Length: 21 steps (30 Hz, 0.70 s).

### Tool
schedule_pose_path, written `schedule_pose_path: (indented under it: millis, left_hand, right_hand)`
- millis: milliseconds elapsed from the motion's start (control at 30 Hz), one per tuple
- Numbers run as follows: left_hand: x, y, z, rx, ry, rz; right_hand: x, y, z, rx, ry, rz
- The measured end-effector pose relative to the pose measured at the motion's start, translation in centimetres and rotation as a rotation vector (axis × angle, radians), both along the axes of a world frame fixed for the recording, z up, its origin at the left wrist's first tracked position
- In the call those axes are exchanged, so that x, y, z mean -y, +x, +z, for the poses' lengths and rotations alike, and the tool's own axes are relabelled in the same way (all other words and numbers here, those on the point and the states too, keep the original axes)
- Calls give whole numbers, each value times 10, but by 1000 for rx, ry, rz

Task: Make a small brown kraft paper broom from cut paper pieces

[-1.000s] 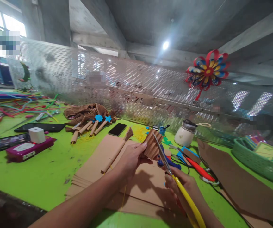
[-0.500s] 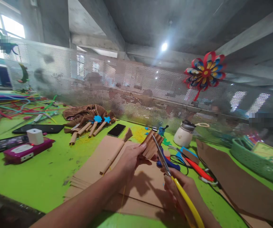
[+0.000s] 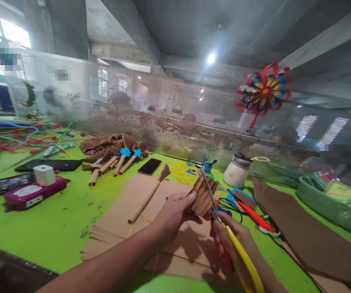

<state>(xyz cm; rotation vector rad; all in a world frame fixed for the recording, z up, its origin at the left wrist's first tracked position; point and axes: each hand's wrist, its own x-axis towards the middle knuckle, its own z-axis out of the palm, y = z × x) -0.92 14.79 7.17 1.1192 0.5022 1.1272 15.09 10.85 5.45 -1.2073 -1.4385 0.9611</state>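
My left hand [image 3: 178, 209] pinches a small piece of brown pleated paper [image 3: 204, 193], thumb on top. In my right hand [image 3: 227, 232] is a pair of scissors [image 3: 239, 252] with a yellow handle; a red part shows under the fingers. The blades lie across the right side of the brown piece. Beneath both hands is a stack of brown paper sheets [image 3: 117, 219]. On the stack, left of my left hand, rests a rolled paper tube [image 3: 146, 199] with a frayed brown tuft at its top and a yellow thread.
Finished-looking paper tubes with blue flowers [image 3: 120, 165] lie behind, near a black phone [image 3: 149, 166]. A purple power bank [image 3: 35, 195] with a white charger is at left. A white jar [image 3: 237, 171], orange-red tool [image 3: 256, 215] and green basket [image 3: 330, 201] stand right, before a perforated screen [image 3: 175, 110].
Both hands have shifted slightly right and down, with the brown piece and the scissors. The blades remain across the piece.
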Motion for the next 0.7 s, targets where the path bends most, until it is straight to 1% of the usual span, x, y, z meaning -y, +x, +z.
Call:
schedule_pose_path:
  millis: [300,433,700]
  left_hand:
    - [1,2,-1,11,15,19]
    - [1,2,-1,-8,23,18]
    - [0,2,-1,-22,29,20]
  right_hand:
    - [-2,5,-3,66,1,-10]
    - [-5,8,-4,97,8,17]
    - [-2,3,-6,54,1,-16]
